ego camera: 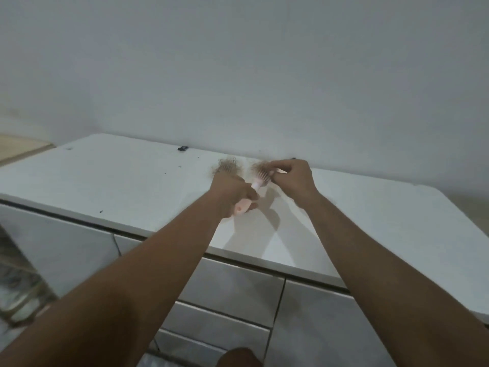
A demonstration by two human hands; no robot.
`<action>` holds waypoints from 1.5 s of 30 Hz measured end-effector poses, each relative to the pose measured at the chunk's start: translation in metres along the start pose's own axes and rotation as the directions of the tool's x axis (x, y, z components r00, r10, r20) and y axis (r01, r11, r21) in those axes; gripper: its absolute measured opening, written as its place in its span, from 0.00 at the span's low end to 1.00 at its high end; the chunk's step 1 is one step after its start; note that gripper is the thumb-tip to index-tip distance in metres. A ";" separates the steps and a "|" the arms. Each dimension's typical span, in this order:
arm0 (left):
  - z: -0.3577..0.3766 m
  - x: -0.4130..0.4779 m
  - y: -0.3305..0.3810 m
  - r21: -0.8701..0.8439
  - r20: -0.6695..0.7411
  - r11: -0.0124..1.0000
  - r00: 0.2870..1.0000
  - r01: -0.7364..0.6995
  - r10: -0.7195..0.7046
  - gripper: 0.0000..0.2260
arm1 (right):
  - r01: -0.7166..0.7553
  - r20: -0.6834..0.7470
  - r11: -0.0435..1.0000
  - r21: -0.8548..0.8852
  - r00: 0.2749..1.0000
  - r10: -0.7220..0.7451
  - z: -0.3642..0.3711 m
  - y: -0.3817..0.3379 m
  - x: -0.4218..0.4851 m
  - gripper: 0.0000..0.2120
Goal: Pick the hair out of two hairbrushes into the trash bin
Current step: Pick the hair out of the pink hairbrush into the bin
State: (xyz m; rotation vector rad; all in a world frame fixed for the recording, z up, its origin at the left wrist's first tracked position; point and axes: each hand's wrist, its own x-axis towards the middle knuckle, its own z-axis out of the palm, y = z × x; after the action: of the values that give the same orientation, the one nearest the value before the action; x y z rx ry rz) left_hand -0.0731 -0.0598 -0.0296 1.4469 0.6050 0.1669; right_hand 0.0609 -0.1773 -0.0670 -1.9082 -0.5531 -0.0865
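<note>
One of two underway: grips pink hairbrush (260,178) by handle with left hand (232,193), pinches hair (258,166) from bristles with right hand (291,178); tuft (227,166) by worktop (119,178) back edge, unbinned.

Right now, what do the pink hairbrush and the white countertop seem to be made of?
Pink hairbrush: likely moulded plastic, judging by its smooth, uniform pale colour and rounded handle end. White countertop: flat, hard-looking slab, perhaps laminate or stone; blur leaves it open.

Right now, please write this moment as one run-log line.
left hand: grips pink hairbrush handle | right hand: pinches hair at bristles | counter: second hair clump beyond left hand | trash bin: not in view
</note>
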 end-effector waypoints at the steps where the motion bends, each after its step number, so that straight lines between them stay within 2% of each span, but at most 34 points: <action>1: -0.002 -0.003 0.001 -0.054 -0.006 0.999 1.000 0.007 -0.008 0.15 | -0.001 0.000 0.999 0.032 1.000 0.001 0.001 -0.003 0.003 0.12; 9: -0.059 -0.027 0.004 -0.145 -0.098 0.988 0.994 -0.060 0.046 0.07 | 0.033 0.042 0.975 0.222 0.998 -0.043 0.046 -0.047 -0.002 0.14; 14: -0.127 -0.058 0.004 -0.143 -0.183 0.985 0.981 -0.092 0.066 0.04 | 0.098 0.101 0.957 0.275 0.986 -0.130 0.102 -0.105 -0.032 0.13; 17: -0.180 -0.083 -0.001 -0.167 -0.184 0.983 0.982 -0.073 0.041 0.02 | 0.132 0.140 0.953 0.273 0.974 -0.175 0.144 -0.137 -0.056 0.12; 24: -0.294 -0.137 -0.058 -0.328 -0.250 0.941 0.968 -0.081 -0.004 0.06 | 0.145 0.296 0.936 0.322 0.923 -0.244 0.255 -0.182 -0.130 0.08; 27: -0.329 -0.150 -0.099 -0.386 -0.290 0.916 0.957 -0.106 -0.012 0.10 | 0.126 0.403 0.927 0.354 0.874 -0.272 0.297 -0.182 -0.166 0.10; 30: -0.348 -0.161 -0.145 -0.461 -0.327 0.878 0.944 -0.127 -0.035 0.15 | 0.127 0.512 0.916 0.381 0.795 -0.324 0.326 -0.170 -0.203 0.17; 35: -0.363 -0.177 -0.220 -0.534 -0.370 0.845 0.908 -0.035 -0.196 0.15 | 0.017 0.639 0.925 0.379 0.718 -0.275 0.383 -0.128 -0.240 0.17; 37: -0.368 -0.181 -0.245 -0.533 -0.407 0.846 0.874 0.008 -0.264 0.14 | -0.005 0.689 0.939 0.344 0.681 -0.249 0.406 -0.110 -0.254 0.17; 42: -0.391 -0.182 -0.303 -0.566 -0.487 0.823 0.788 0.045 -0.378 0.15 | 0.051 0.784 0.959 0.279 0.564 -0.258 0.462 -0.076 -0.290 0.16; 45: -0.410 -0.184 -0.336 -0.585 -0.513 0.806 0.729 0.088 -0.452 0.17 | 0.072 0.852 0.963 0.261 0.451 -0.265 0.493 -0.057 -0.315 0.18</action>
State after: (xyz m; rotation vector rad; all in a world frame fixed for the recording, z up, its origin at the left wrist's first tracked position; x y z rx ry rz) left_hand -0.5086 0.1668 -0.3011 0.7076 1.2284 0.5553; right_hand -0.3396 0.1751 -0.3155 -1.5724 -1.4111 0.8810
